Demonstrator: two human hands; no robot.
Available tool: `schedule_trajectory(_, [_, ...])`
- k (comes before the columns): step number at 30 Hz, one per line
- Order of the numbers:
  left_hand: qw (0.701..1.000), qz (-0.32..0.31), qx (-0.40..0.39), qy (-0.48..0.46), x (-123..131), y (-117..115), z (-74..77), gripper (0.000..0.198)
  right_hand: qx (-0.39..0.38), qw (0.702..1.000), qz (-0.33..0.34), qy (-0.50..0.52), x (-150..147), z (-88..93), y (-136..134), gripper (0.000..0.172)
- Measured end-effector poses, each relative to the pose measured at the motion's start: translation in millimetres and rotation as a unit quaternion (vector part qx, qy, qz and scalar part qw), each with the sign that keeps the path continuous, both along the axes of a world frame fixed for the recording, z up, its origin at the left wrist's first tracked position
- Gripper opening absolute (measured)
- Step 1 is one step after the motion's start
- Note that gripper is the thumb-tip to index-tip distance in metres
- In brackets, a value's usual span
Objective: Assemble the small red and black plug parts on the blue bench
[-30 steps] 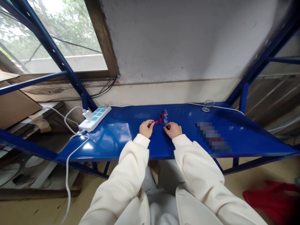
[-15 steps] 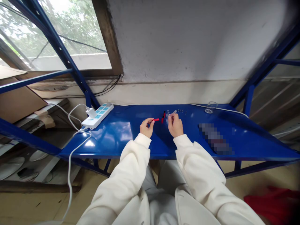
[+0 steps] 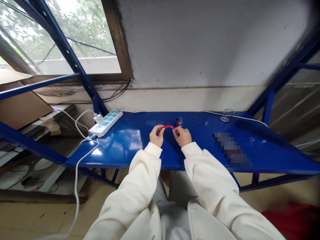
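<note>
My left hand pinches a small red tube between thumb and fingertips, with the tube pointing right. My right hand is closed on a small clear plastic piece, whose tip is at the tube's right end; whether they touch I cannot tell. Just behind my right hand lie red and black parts, partly hidden by the fingers. Several clear plastic pieces are beside them. Farther right, several tiny parts sit in a loose row, too small to name.
A white power strip with a plugged-in charger and cable stands at the left of the blue table. At the back right is a clear glass cup. A blurred-out dark object lies at the right. Blue frame posts rise at both sides.
My right hand has moved left and toward me, bringing the clear piece to the end of the red tube. My left hand has stayed nearly still.
</note>
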State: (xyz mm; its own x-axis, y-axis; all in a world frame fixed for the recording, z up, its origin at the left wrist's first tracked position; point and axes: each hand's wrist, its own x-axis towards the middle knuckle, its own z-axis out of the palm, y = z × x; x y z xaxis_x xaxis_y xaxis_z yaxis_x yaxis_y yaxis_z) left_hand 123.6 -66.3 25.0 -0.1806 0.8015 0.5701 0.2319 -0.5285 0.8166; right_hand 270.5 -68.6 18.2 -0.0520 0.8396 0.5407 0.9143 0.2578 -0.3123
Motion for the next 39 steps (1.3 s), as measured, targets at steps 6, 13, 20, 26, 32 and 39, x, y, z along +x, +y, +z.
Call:
schedule_trajectory(6, [1.0, -0.002, -0.009, -0.007, 0.4, -1.3, 0.5, 0.02, -0.007, 1.0, -0.02, -0.023, 1.6, -4.2, 1.8, 0.023])
schedule_trajectory(13, [1.0, -0.012, -0.004, 0.001, 0.3, -1.3, 0.6, 0.02, 0.0, 0.999, -0.023, -0.048, -0.5, -4.1, 0.2, 0.023])
schedule_trajectory(20, [0.998, 0.001, 0.05, 0.024, -0.2, -0.3, -1.5, 0.023, 0.072, 0.994, -0.023, -0.073, -1.2, -7.9, 2.1, 0.018])
schedule_trajectory(26, [0.992, -0.006, 0.082, 0.092, 1.8, -2.6, -1.2, 0.031, 0.082, 0.993, -0.016, -0.085, -2.9, -8.5, 1.9, 0.018])
schedule_trajectory(32, [0.991, 0.015, 0.07, 0.116, 1.6, 0.5, -6.8, 0.028, 0.083, 0.993, -0.007, -0.088, -5.6, -8.0, 1.1, 0.019])
schedule_trajectory(39, [0.984, -0.022, 0.095, 0.151, 1.8, -0.9, -5.1, 0.02, 0.09, 0.993, 0.008, -0.076, -5.9, -7.2, -0.6, 0.014])
